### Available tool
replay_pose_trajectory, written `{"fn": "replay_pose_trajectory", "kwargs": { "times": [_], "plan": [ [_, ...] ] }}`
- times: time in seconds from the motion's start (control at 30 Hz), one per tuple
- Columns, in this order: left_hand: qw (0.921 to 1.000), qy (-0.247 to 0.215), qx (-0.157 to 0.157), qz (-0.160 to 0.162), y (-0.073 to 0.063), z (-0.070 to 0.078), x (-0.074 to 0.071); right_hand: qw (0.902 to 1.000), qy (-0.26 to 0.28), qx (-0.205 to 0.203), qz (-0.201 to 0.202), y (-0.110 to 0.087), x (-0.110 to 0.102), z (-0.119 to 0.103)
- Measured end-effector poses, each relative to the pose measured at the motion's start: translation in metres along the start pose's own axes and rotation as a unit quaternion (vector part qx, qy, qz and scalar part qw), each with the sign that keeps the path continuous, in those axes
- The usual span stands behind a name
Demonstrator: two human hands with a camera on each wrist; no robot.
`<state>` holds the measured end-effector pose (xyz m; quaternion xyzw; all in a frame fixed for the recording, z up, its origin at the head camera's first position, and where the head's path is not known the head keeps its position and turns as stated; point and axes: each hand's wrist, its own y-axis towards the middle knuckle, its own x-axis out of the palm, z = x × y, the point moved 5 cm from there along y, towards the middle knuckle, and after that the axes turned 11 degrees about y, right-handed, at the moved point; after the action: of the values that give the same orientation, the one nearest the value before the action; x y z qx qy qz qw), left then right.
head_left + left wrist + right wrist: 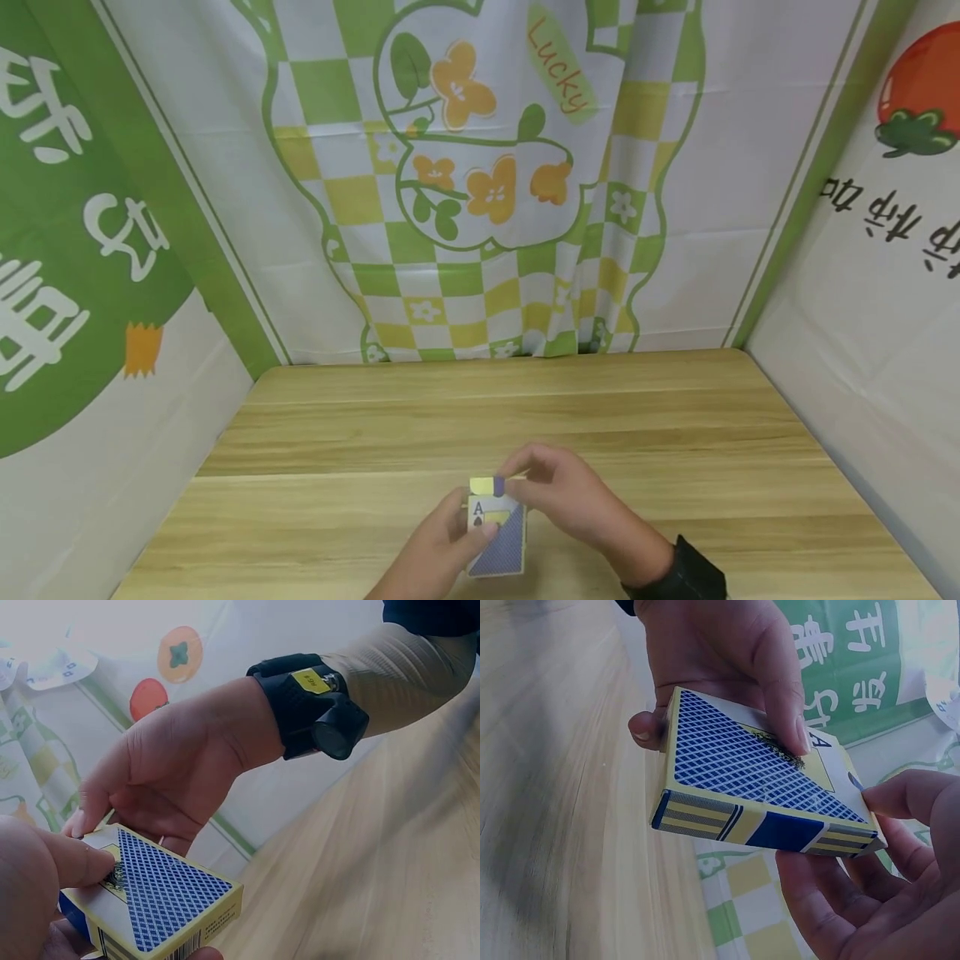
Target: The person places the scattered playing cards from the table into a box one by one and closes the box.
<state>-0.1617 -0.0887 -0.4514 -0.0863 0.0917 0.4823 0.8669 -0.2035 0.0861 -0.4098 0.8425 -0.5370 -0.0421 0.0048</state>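
Observation:
A playing card box (506, 546) is held above the front of the table. Its face is part white with a black A and spade, part blue lattice, with yellow edges. My left hand (435, 542) grips it from the left, thumb pressed on the face and fingers behind. At the box's top end, my right hand (566, 496) pinches near a yellow and blue flap (483, 486), which stands up. The right wrist view shows the right thumb (907, 793) at the top corner, other fingers under the box. What lies inside is hidden.
A wooden table (360, 417) spreads out below both hands. A printed curtain (487, 300) hangs behind its far edge, with printed cloth walls on the left (187, 417) and right (847, 358).

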Motion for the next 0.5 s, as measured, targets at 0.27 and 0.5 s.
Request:
{"fn": "replay_pose_trajectory", "kwargs": {
  "times": [0.27,0.5],
  "plan": [
    [0.9998,-0.004,0.015,-0.012,0.0003,-0.0021,0.0011,0.9975,-0.069,-0.017,0.005,-0.002,0.003,-0.0022],
    [0.9997,-0.021,0.004,-0.01,0.0,0.0004,-0.0005,0.9947,-0.096,-0.025,-0.026,-0.0055,0.006,0.0008]
  ]
}}
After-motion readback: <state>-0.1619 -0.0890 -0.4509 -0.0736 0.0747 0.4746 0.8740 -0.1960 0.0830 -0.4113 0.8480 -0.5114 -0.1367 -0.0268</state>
